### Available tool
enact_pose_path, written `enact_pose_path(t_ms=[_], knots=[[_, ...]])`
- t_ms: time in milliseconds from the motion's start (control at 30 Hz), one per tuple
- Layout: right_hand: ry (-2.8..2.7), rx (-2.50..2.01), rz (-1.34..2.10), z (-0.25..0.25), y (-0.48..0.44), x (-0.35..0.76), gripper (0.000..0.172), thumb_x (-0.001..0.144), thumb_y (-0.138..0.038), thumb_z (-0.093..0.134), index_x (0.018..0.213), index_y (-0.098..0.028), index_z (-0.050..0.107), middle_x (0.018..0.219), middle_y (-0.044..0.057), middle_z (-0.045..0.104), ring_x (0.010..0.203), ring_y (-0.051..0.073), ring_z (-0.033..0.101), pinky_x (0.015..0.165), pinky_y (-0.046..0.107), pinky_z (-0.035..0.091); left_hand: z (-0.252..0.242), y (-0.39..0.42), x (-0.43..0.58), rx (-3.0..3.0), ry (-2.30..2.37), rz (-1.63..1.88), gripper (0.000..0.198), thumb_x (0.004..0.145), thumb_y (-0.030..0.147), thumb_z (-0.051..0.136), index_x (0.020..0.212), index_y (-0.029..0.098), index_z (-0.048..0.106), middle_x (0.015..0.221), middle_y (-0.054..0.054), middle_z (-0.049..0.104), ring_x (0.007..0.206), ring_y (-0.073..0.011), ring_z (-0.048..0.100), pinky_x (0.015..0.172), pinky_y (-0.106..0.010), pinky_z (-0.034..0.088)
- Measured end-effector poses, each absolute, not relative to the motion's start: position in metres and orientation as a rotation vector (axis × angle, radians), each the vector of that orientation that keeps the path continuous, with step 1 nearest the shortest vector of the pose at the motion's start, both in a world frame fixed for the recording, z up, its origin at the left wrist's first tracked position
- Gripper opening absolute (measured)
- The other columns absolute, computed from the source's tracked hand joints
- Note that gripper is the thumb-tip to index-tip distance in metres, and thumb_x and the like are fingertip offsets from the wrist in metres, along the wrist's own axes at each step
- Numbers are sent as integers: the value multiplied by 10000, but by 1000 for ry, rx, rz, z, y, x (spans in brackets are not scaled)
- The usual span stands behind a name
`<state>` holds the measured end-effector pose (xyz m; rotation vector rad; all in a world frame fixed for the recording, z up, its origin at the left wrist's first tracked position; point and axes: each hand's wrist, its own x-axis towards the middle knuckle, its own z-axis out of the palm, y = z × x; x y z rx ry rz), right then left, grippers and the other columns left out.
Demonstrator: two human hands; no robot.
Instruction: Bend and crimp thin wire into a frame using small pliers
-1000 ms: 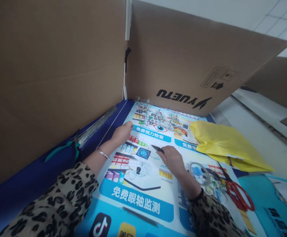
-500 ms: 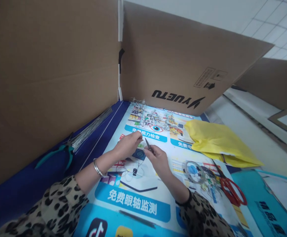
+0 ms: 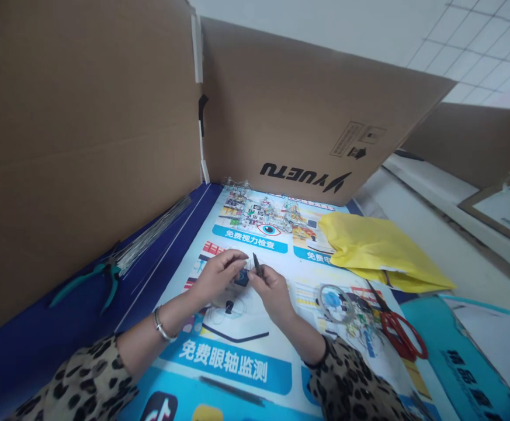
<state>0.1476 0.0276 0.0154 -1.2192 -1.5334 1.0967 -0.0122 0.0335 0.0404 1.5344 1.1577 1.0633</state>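
Note:
My right hand (image 3: pixel 276 295) grips a slim dark pointed tool (image 3: pixel 257 264), its tip sticking up past the thumb and finger. Close beside it on the left, my left hand (image 3: pixel 215 278) has its thumb and fingers pinched together; what they hold is too small to make out. Faint loops of thin wire or thread (image 3: pixel 223 313) show beneath the hands, over the printed poster (image 3: pixel 281 339). Both hands are just above the poster, around its middle.
Green-handled pliers (image 3: pixel 110 280) and a bundle of thin metal wires (image 3: pixel 149 237) lie left. Cardboard panels (image 3: pixel 307 111) stand behind. On the right are a clear tape-like ring (image 3: pixel 320 301), red-handled scissors (image 3: pixel 397 333), a yellow bag (image 3: pixel 381 251) and a blue packet (image 3: pixel 439 333).
The view has shifted slightly, so most things sit further left. My left fingers have bent closer toward the tool, and the tool stands more upright in my right hand.

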Motion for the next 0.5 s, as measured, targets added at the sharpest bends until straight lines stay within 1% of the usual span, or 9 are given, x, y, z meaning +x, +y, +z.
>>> enact_pose_path(t_ms=[67,133,333,367,433,500], knots=[[-1534,-1210,1113,15,26,147,157,754,-340,559,723,-186,569,631,-40,513,612,107,434,594,230,358,37,29,-11,1391,1115,1050,281,846,364,469,984,162,609,608,31,496,531,-104,452,527,-220,373],[-1543,-1200,1133,15,25,145,165,754,-346,557,721,-185,569,627,-38,517,609,109,437,597,234,364,35,25,-11,1314,1102,1059,306,841,372,480,997,152,625,606,27,497,535,-101,448,523,-217,365],[-1586,-1205,1155,14,20,142,171,764,-345,542,708,-183,546,621,-39,490,601,104,416,573,228,350,30,14,-8,1239,1136,1094,307,850,369,481,991,149,643,619,13,527,563,-110,471,539,-223,372],[-1597,-1208,1155,14,19,142,171,763,-341,542,698,-183,538,619,-40,479,601,102,410,570,226,346,29,13,-7,1258,1152,1114,297,853,365,480,980,155,648,662,1,556,601,-118,499,569,-229,392],[-1618,-1214,1152,13,18,141,173,758,-333,543,678,-181,525,610,-43,453,597,98,393,563,223,336,27,13,-7,1335,1172,1177,262,856,344,486,935,169,664,794,-27,611,736,-141,554,689,-251,431],[-1636,-1219,1148,14,17,141,173,751,-327,543,665,-181,513,602,-46,426,590,95,372,550,220,323,25,13,-8,1419,1158,1246,223,850,309,502,873,176,679,900,-44,629,869,-160,566,811,-270,428]])
